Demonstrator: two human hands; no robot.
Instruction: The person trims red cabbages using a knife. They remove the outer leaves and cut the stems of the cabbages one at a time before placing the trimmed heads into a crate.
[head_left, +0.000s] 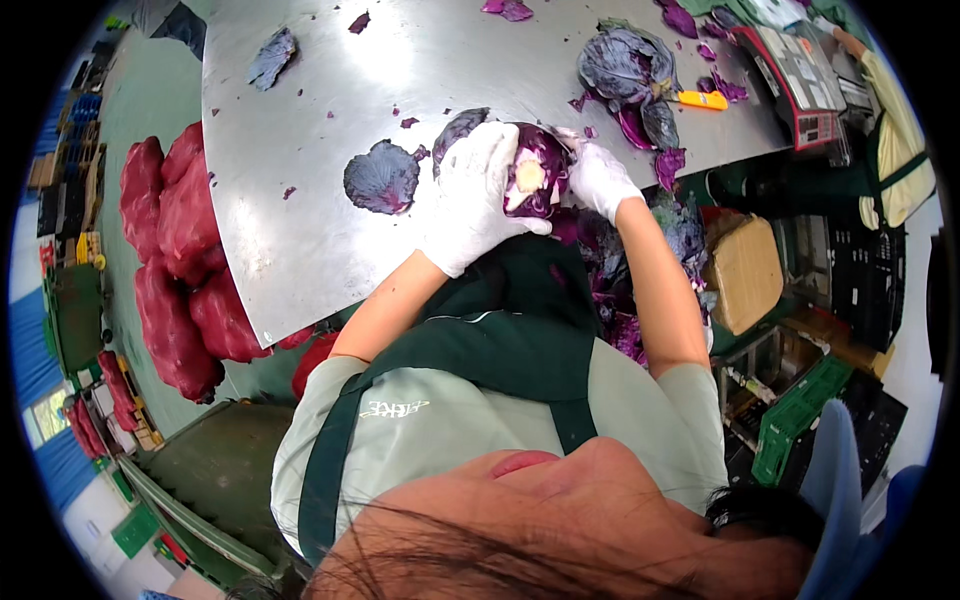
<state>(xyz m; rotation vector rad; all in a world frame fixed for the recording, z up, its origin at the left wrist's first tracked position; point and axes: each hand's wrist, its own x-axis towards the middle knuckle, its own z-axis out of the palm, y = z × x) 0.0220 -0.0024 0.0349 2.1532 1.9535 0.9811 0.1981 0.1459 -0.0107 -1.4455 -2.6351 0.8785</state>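
A trimmed red cabbage (537, 169) is held at the near edge of the steel table, its pale cut stem facing me. My left hand (480, 195), in a white glove, wraps around its left side with the thumb below. White-gloved too, my right hand (602, 176) has its fingers curled against the cabbage's right edge; its fingertips are partly hidden. Loose dark outer leaves (382, 177) lie left of my left hand. Farther right on the table rests another red cabbage (626, 64) with outer leaves spread, and a yellow-handled knife (703, 100) beside it.
Leaf scraps litter the steel table (300, 187). A red-framed weighing scale (787, 82) stands at its right end, near another person (900, 142). Red net sacks (180, 217) are stacked at left. Cabbage leaves (619, 330) fill the space below my right arm, near a cardboard box (746, 274) and green crate (799, 420).
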